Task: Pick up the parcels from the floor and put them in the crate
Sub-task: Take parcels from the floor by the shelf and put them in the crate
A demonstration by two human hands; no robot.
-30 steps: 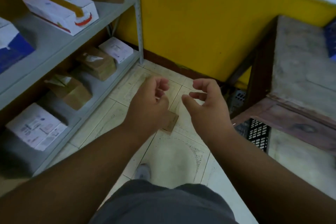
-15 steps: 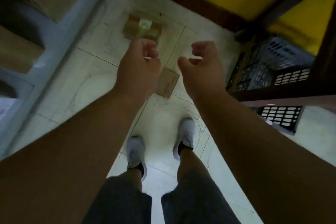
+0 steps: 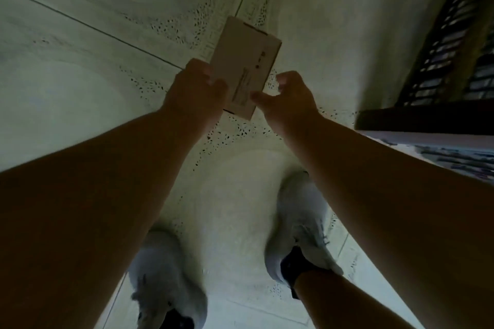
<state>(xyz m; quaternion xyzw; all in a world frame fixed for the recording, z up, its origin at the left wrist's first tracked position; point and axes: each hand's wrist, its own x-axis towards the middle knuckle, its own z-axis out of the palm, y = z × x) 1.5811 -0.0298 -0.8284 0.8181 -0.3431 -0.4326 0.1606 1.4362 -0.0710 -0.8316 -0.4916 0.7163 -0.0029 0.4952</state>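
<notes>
Below us at twelve o'clock, our left hand (image 3: pixel 196 88) and right hand (image 3: pixel 287 96) pinched the light, stiff cardboard parcel (image 3: pixel 244 68) by its near corners.

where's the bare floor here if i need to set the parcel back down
Bare tile lies left of the left hand and beyond the parcel toward the top edge. It is tighter on the right, where the black crate borders the right hand, and near the shoes.
</notes>
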